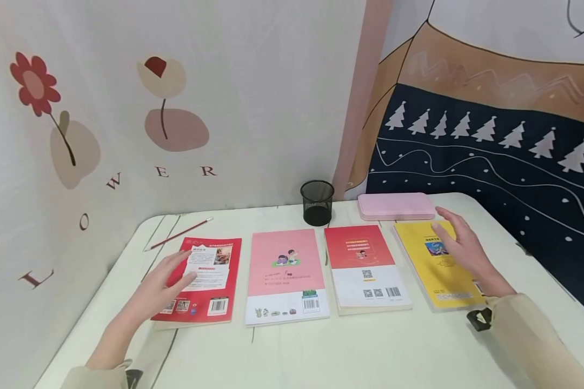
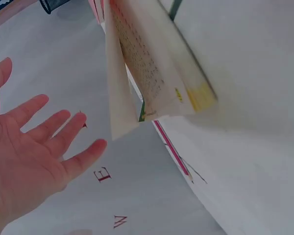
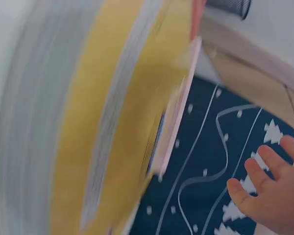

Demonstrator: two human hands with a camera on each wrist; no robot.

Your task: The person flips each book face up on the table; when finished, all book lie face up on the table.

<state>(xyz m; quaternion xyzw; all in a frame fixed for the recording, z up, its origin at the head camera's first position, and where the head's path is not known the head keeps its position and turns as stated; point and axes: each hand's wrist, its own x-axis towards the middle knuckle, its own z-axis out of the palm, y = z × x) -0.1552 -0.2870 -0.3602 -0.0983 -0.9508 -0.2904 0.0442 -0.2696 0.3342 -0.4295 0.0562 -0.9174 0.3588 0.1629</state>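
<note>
My left hand (image 1: pixel 158 286) is over the left part of a red book (image 1: pixel 199 300), fingers extended and loosely spread. Over the upper right of a yellow book (image 1: pixel 440 275) hovers my right hand (image 1: pixel 464 251), its fingers relaxed. Neither hand grips anything. Between them lie a pink-and-white book (image 1: pixel 287 265) and a red-and-white book (image 1: pixel 365 270). In the left wrist view, the left hand (image 2: pixel 39 156) spreads its fingers beside a book (image 2: pixel 147 63) with parted pages. The right wrist view shows the yellow book (image 3: pixel 132 112) blurred, apart from the right hand (image 3: pixel 274 186).
A red pencil (image 1: pixel 182 233) lies behind the red book. At the back stand a black mesh pen holder (image 1: pixel 317 202) and a pink pencil case (image 1: pixel 396 206). Printed curtains (image 1: pixel 253 97) hang behind the white table (image 1: pixel 292 356).
</note>
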